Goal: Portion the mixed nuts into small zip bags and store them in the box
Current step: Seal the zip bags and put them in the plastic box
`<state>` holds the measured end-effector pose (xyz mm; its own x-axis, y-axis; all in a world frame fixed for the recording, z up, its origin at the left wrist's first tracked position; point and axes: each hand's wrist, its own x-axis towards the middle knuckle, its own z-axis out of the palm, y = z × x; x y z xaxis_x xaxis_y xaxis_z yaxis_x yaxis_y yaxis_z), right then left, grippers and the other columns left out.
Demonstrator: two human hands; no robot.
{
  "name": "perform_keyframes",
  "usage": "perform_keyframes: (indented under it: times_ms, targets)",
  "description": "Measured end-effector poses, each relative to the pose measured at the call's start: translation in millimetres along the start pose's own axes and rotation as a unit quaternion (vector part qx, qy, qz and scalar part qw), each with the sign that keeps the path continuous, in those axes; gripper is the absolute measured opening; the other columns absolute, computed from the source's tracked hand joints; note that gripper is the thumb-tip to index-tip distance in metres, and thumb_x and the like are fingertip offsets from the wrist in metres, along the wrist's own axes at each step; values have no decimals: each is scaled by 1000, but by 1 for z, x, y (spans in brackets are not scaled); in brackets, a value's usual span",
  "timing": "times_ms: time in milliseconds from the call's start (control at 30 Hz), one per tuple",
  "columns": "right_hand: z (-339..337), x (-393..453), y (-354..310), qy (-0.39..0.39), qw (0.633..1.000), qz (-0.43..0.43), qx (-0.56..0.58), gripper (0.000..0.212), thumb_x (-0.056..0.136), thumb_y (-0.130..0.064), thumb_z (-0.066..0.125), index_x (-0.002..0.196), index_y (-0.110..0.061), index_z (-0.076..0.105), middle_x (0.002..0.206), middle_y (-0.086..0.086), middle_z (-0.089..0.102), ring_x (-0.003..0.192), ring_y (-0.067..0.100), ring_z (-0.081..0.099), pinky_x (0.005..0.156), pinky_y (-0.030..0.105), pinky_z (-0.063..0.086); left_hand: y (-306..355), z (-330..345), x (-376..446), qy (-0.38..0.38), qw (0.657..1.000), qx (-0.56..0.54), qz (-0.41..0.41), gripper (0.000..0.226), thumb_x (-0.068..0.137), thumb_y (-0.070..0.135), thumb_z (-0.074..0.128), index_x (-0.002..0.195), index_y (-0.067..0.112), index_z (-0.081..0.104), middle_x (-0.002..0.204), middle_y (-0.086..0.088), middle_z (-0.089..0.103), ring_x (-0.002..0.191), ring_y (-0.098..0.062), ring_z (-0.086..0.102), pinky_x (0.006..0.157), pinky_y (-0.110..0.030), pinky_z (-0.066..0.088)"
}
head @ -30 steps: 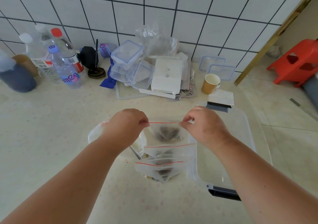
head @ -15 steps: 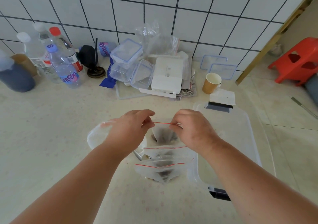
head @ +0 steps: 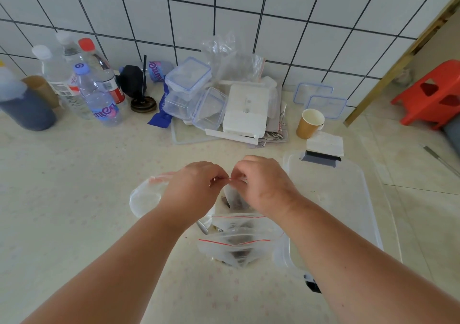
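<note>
Both hands have drawn together along the red seal line since a second ago, when they pinched it at its two far ends; now their fingertips almost meet at the middle of the strip.

Largest first: the pale surface (head: 74, 199) carries everything, with the clear storage box (head: 348, 199) lying just right of the hands, its dark latch at the far end. Against the tiled wall sit a heap of clear containers (head: 194, 99), some water bottles (head: 99, 99) and a paper cup (head: 310, 123). Near the person, two filled zip bags (head: 234, 246) lie overlapping on the surface, touching the box's left wall, with dark nuts showing through them. A rounded clear container lies under the left forearm; what it holds cannot be told.

The small zip bag (head: 234, 195) in hand hangs between the hands above those two, nuts sunk in its bottom. The left hand (head: 194, 189) pinches the seal with curled fingers and thumb; the right hand (head: 263, 186) does the same from the other side, knuckles up.

The step looks like closing the zip. To do it well, the pinch should run the whole strip with firm, even pressure, leaving no gap in the middle where the hands meet, and the bag should stay upright so no nut lodges in the track. Then it can go with the others into the box.
</note>
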<state>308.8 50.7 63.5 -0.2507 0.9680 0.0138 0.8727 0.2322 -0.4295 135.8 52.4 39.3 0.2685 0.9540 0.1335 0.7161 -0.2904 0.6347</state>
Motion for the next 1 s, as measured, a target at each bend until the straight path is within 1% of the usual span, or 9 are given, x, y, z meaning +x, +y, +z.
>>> perform_keyframes:
  times_ms: [167, 233, 300, 367, 433, 533, 667, 800, 1000]
  targets:
    - [5, 1, 0, 0, 1000, 24, 10, 6, 86, -26, 72, 82, -21, 74, 82, -7, 64, 84, 26, 60, 82, 34, 48, 1, 1, -1, -6, 1000, 4, -12, 9, 94, 22, 72, 93, 20, 81, 86, 8, 74, 80, -9, 58, 69, -10, 38]
    - [4, 1, 1, -4, 999, 32, 17, 5, 86, -26, 73, 83, -22, 74, 82, -8, 63, 85, 26, 61, 81, 33, 47, 3, 2, -2, -5, 1000, 1, -14, 9, 94, 22, 73, 91, 21, 81, 85, 8, 74, 80, -11, 61, 69, -16, 42]
    - [2, -1, 2, -2, 999, 33, 18, 7, 86, -29, 72, 86, -22, 74, 86, -7, 66, 87, 24, 62, 83, 34, 47, 3, 2, -3, -3, 1000, -7, -22, 9, 94, 20, 73, 91, 21, 81, 85, 9, 73, 80, -11, 62, 69, -17, 43]
    - [0, -4, 5, 7, 999, 33, 17, 9, 86, -29, 72, 85, -20, 73, 87, -5, 67, 86, 22, 63, 84, 34, 46, 2, 2, -3, 4, 999, -14, -34, 9, 93, 19, 73, 90, 22, 81, 83, 12, 72, 78, -9, 60, 68, -13, 42]
    - [-1, -7, 7, 9, 999, 39, 25, 9, 86, -27, 73, 82, -19, 72, 84, -5, 67, 83, 22, 62, 79, 32, 43, 1, 2, -3, 3, 999, -14, -41, 8, 93, 21, 74, 90, 23, 81, 83, 13, 71, 76, -7, 59, 67, -8, 38]
    - [2, -10, 7, 10, 999, 39, 27, 7, 87, -22, 71, 81, -18, 70, 84, -4, 67, 82, 24, 61, 75, 30, 39, 3, 4, -4, -6, 999, -5, -39, 9, 94, 24, 73, 90, 26, 80, 85, 13, 72, 77, -6, 59, 67, -7, 37]
    - [2, -15, 11, 23, 998, 39, 33, 3, 87, -19, 69, 86, -18, 71, 89, -5, 70, 85, 22, 63, 79, 32, 45, 0, 2, -3, -2, 998, -10, -54, 9, 93, 23, 73, 87, 27, 79, 79, 18, 67, 73, 0, 58, 65, -5, 39]
    - [-2, -18, 18, 29, 998, 42, 28, 3, 83, -19, 72, 81, -20, 72, 83, -6, 69, 81, 22, 63, 77, 33, 48, -3, 2, -5, 2, 999, -20, -43, 11, 90, 20, 75, 83, 27, 79, 71, 27, 60, 85, 12, 58, 69, -1, 39]
    - [-2, -20, 19, 31, 999, 39, 18, 0, 85, -19, 72, 85, -19, 72, 87, -5, 69, 84, 21, 63, 82, 37, 48, -6, 2, -6, -1, 998, -11, -63, 14, 91, 26, 74, 81, 35, 76, 74, 26, 63, 80, 8, 60, 62, -5, 37]
